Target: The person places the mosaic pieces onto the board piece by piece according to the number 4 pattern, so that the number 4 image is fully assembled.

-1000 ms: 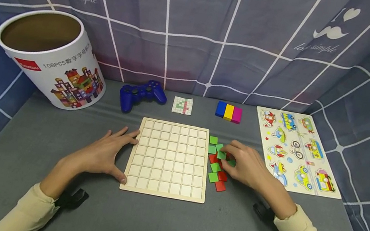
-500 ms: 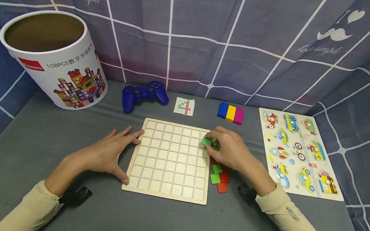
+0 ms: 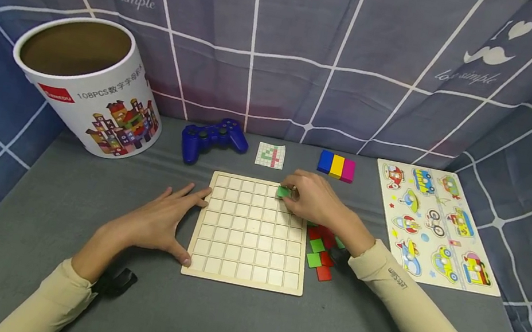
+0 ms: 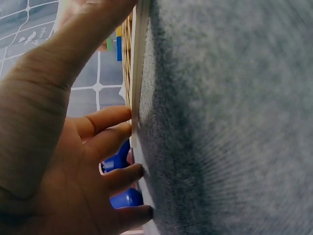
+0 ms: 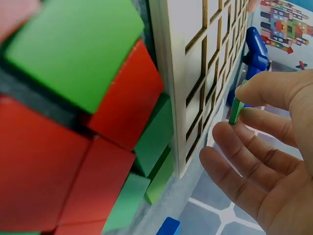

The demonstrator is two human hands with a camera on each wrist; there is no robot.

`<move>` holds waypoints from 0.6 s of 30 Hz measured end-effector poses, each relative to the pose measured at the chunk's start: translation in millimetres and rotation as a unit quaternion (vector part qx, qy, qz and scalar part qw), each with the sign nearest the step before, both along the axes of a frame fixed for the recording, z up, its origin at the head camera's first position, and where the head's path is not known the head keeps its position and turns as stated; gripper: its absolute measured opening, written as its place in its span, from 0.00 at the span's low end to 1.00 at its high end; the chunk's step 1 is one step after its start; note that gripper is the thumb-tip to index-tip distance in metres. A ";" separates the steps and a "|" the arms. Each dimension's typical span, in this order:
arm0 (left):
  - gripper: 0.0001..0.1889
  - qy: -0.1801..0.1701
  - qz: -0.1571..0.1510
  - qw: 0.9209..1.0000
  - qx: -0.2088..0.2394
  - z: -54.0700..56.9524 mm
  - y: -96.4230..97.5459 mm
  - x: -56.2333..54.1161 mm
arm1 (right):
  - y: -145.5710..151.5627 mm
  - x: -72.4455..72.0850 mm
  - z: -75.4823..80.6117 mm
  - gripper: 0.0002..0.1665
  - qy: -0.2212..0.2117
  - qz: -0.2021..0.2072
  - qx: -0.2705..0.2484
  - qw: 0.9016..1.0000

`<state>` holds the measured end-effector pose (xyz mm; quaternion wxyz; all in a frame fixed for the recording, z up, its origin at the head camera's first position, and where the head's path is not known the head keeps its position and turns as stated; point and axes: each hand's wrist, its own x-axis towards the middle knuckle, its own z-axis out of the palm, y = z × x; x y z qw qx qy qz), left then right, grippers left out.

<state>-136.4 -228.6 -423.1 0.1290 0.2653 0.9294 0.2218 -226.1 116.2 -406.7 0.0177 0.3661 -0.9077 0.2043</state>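
Note:
A wooden grid board (image 3: pixel 249 240) lies on the grey table in the head view, its squares bare where they show. My left hand (image 3: pixel 155 219) rests at its left edge, fingers spread, with the thumb near the front corner. Over the board's far right part, my right hand (image 3: pixel 315 198) pinches a small green tile (image 3: pixel 284 192) between thumb and fingertips. The right wrist view shows this green tile (image 5: pixel 236 110) edge-on, held above the squares. Red tiles (image 3: pixel 324 274) and green tiles (image 3: pixel 313 260) lie loosely in a heap along the board's right side, partly hidden by my right wrist.
Behind the board are a blue game controller (image 3: pixel 215 139), a small gridded card (image 3: pixel 270 155) and a row of blue, yellow and magenta blocks (image 3: pixel 336 166). A large white bucket (image 3: pixel 94 98) stands back left; a picture puzzle board (image 3: pixel 436 228) lies at right.
My right hand has picked the green tile from the heap and carried it left and away from me, over the board's far rows. My left hand has kept its place at the edge.

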 end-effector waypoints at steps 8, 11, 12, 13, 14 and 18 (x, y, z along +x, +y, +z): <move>0.74 -0.004 0.001 1.000 0.001 0.6 2.4 0.3 | -8.3 -9.5 -2.8 0.07 -0.006 0.019 0.001 1.000; 0.76 -0.005 0.004 1.000 0.000 0.1 3.0 0.5 | -10.4 -12.1 -4.0 0.06 -0.014 0.022 0.005 1.000; 0.76 -0.006 0.005 1.000 0.000 0.1 3.0 0.6 | -11.2 -12.8 -4.4 0.05 -0.018 0.023 0.007 1.000; 0.77 -0.006 0.005 1.000 0.000 0.2 2.8 0.7 | -12.2 -13.6 -4.5 0.05 -0.020 0.024 0.010 0.999; 0.78 -0.006 0.007 1.000 0.000 0.3 2.5 0.9 | -13.2 -14.4 -4.8 0.05 -0.023 0.024 0.012 0.999; 0.78 -0.008 0.010 1.000 0.001 1.6 1.3 1.7 | -17.2 -17.7 -4.8 0.04 -0.027 0.026 0.022 0.999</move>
